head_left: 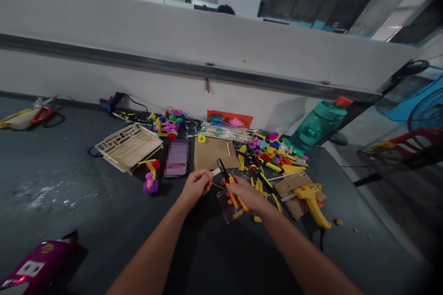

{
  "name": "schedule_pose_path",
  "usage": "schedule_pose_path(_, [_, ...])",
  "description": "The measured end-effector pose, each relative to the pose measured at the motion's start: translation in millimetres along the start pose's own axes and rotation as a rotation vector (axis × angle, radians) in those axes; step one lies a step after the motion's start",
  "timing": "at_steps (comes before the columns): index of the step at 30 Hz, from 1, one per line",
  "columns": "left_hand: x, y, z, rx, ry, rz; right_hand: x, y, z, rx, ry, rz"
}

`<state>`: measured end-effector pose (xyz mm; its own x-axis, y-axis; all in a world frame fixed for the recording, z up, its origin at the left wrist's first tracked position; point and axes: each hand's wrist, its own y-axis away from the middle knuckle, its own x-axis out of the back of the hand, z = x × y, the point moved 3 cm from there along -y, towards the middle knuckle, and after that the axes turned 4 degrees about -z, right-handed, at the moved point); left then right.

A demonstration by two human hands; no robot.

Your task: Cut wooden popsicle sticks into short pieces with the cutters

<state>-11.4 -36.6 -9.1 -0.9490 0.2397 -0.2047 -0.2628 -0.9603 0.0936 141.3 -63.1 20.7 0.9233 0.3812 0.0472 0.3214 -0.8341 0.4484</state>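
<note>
My left hand (195,185) pinches a thin pale wooden stick (216,172) between its fingers. My right hand (244,194) grips orange-handled cutters (232,193), whose black jaws point up and away from me, close to the stick. I cannot tell whether the jaws touch it. A small clear plastic bag (225,207) lies under the cutters. Yellow strips (266,189) are scattered to the right, and a yellow glue gun (311,203) rests on a cardboard piece (294,192).
A dark mat on the floor holds a wooden lattice model (128,147), a small toy model (150,177), and many coloured plastic caps (273,150). A teal water bottle (318,124) lies against the white wall (207,55). A magenta bag (38,265) lies at lower left.
</note>
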Motion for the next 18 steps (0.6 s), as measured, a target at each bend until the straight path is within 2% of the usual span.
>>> schedule_pose_path(5, [1.9, 0.0, 0.1, 0.02, 0.076, 0.002, -9.8, -3.0, 4.0, 0.017, -0.126, 0.004])
schedule_pose_path(18, [5.3, -3.5, 3.0, 0.023, -0.004, -0.033, -13.0, -7.9, 5.0, 0.048, -0.123, -0.025])
